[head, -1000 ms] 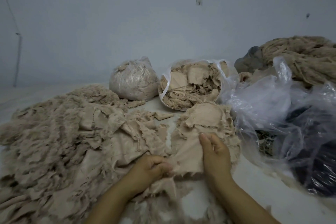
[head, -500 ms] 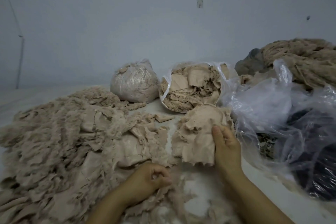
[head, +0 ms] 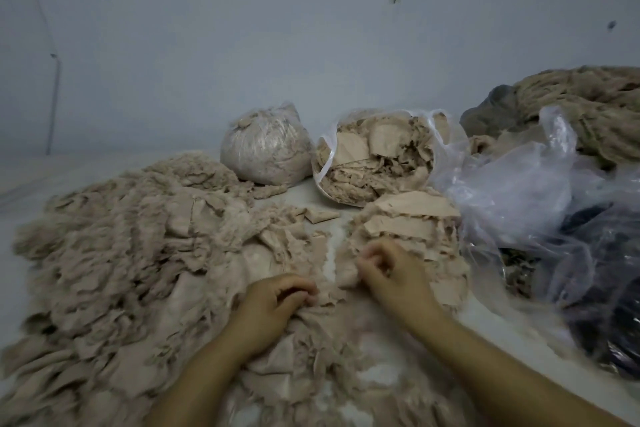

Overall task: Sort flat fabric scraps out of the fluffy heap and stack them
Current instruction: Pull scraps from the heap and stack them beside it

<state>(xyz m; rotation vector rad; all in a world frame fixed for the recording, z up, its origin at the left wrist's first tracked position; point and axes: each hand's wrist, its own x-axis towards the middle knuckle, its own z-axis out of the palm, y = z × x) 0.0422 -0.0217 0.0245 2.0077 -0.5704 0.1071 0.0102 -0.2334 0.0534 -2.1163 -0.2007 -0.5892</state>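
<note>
Two hands had drawn in since half a second before: the right hand left the stack's far side. A strip of bare pale tabletop ran toward twelve o'clock between the big fluffy beige fibre heap and the stack of flat beige fabric scraps. The right hand's curled fingers pinched the stack's near edge; the left hand gripped heap fabric.

Fluffy heap: matt, fuzzy cloth. Stack: smooth fabric. Bags: glossy, crinkled plastic.
</note>
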